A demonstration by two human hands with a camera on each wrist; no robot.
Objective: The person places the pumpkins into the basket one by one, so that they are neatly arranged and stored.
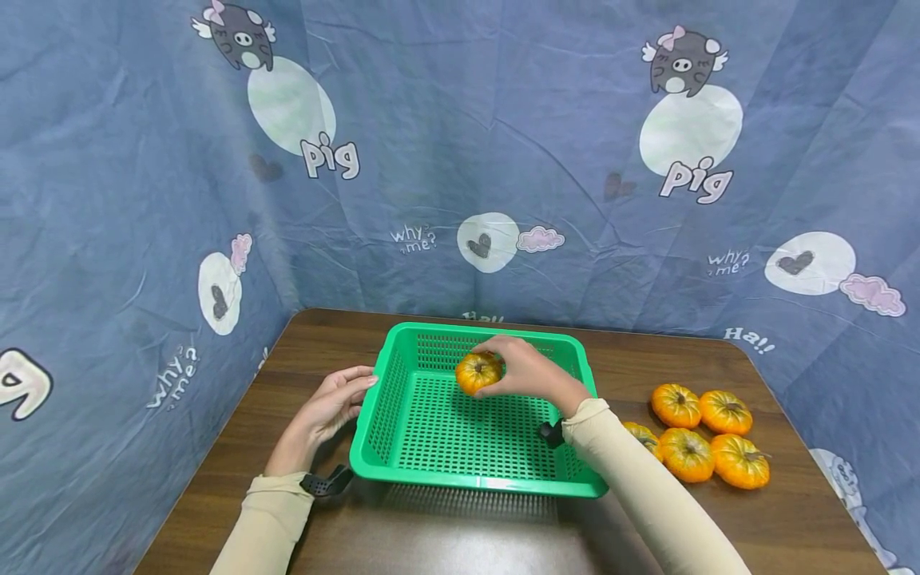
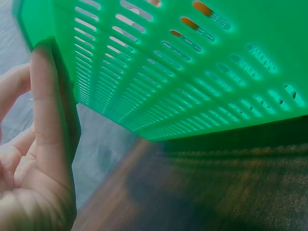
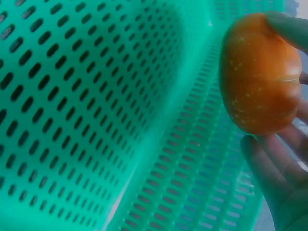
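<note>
A small orange pumpkin [image 1: 477,374] is held up by my right hand [image 1: 523,369], over the inside of a green plastic basket [image 1: 474,482]. In the right wrist view, thumb and fingers grip the pumpkin [image 3: 260,74] from its sides, with the perforated basket wall behind it. My left hand [image 1: 336,402] is at the basket's left side, its fingertips touching the outside of the rim. The left wrist view shows that hand [image 2: 45,130] with one finger nearly straight against the basket [image 2: 144,86] under its rim.
Several more small pumpkins [image 1: 688,454] lie grouped on the brown wooden table [image 1: 316,335], right of the basket; my right forearm partly covers one. A blue printed cloth [image 1: 460,160] hangs behind the table and along its sides.
</note>
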